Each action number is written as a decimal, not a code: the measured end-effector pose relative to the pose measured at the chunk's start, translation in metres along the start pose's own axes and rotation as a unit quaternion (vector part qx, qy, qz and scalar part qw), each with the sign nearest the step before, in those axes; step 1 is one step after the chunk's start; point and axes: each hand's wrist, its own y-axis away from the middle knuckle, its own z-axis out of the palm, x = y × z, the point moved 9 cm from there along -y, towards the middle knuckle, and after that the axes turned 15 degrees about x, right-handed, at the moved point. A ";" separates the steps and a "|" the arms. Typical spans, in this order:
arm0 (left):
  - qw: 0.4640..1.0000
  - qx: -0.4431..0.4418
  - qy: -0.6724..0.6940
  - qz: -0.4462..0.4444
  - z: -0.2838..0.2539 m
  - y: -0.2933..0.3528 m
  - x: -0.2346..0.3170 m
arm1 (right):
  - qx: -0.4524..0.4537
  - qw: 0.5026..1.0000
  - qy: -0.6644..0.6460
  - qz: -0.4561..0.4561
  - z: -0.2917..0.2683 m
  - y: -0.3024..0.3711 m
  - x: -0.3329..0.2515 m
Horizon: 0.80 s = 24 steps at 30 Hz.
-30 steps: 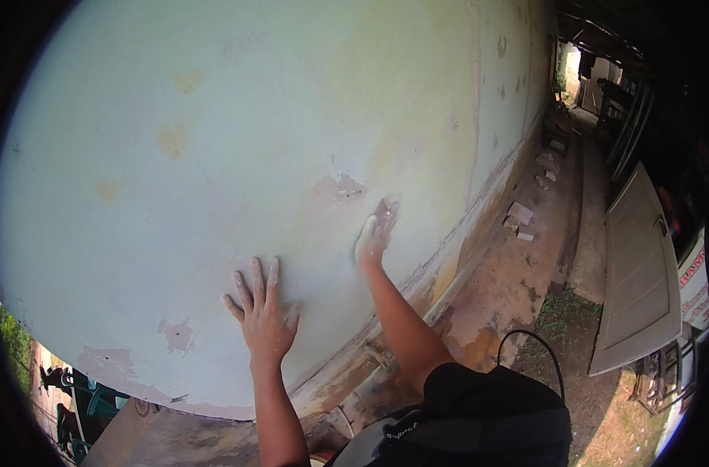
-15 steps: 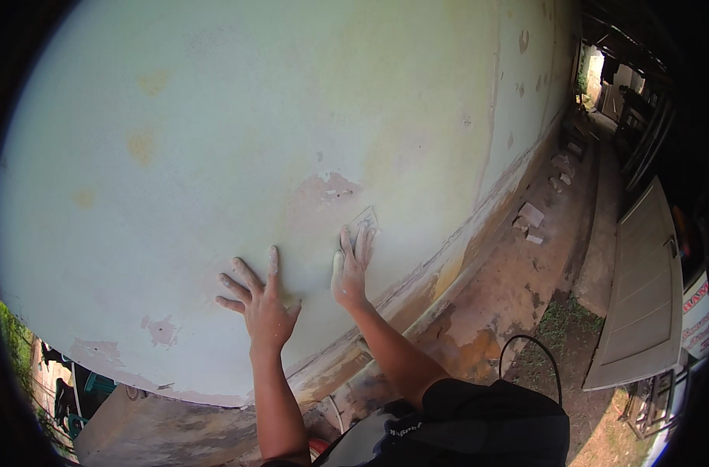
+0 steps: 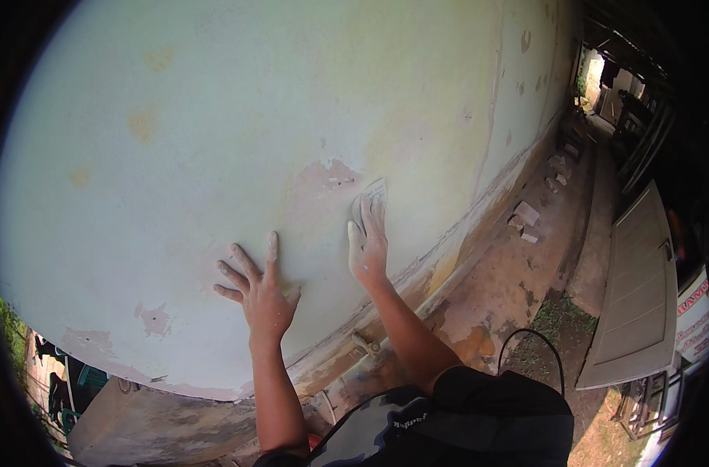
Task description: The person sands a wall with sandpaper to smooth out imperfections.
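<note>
My left hand (image 3: 267, 302) lies on the pale green wall (image 3: 230, 148) with its fingers spread, holding nothing. To its right, my right hand (image 3: 367, 253) presses a thin sheet of sandpaper (image 3: 378, 189) flat to the wall, its fingers stretched over the sheet and the upper edge sticking out past the fingertips. Whitish dust coats the fingers of both hands. Just up and left of the sandpaper is a bare patch (image 3: 323, 185) where paint has come off, with small dark pits in it.
A tap (image 3: 365, 345) juts out low on the wall, below my right forearm. Broken blocks (image 3: 527, 212) lie on the concrete ledge (image 3: 494, 289) at the wall's foot. On the right a pale door panel (image 3: 634, 296) leans, with a black cable loop (image 3: 537, 331) nearer me.
My right hand has slid up and slightly right along the wall with the sandpaper. My left hand stays spread in nearly the same place. The tap has come into clearer view.
</note>
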 end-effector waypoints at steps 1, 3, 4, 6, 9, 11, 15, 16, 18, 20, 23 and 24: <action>1.000 -0.011 0.004 0.002 -0.001 0.001 0.000 | 0.033 0.999 0.013 0.011 0.000 -0.001 0.004; 1.000 -0.018 0.007 0.006 -0.003 0.003 -0.002 | 0.041 0.999 0.001 0.014 0.002 -0.004 0.008; 1.000 -0.017 0.010 0.011 -0.004 0.005 -0.003 | 0.045 0.999 -0.009 0.017 0.004 -0.007 0.009; 1.000 -0.012 0.012 0.015 -0.005 0.006 -0.009 | 0.071 0.996 -0.032 0.050 0.009 -0.018 0.015; 0.999 -0.013 0.020 0.039 -0.004 0.007 -0.004 | 0.144 0.986 -0.052 0.065 0.005 -0.053 0.041; 0.998 -0.039 0.017 0.055 -0.001 0.009 -0.005 | 0.183 0.980 -0.060 0.052 0.001 -0.068 0.037; 0.996 -0.052 0.027 0.067 0.000 0.012 -0.012 | 0.207 0.973 -0.032 0.093 -0.006 -0.066 0.033; 0.995 -0.054 0.039 0.079 0.001 0.012 -0.009 | 0.211 0.972 -0.034 0.099 -0.013 -0.060 0.039; 0.993 -0.054 0.049 0.092 -0.001 0.012 -0.010 | 0.191 0.977 -0.019 0.097 -0.019 -0.040 0.045; 0.990 -0.068 0.061 0.106 0.000 0.013 -0.010 | 0.168 0.981 -0.002 0.094 -0.021 -0.020 0.038; 0.988 -0.066 0.062 0.121 0.004 0.013 -0.014 | 0.167 0.967 -0.094 0.171 -0.020 0.001 0.012; 0.988 -0.069 0.065 0.123 0.008 0.015 -0.018 | 0.151 0.957 -0.120 0.215 -0.016 0.007 -0.006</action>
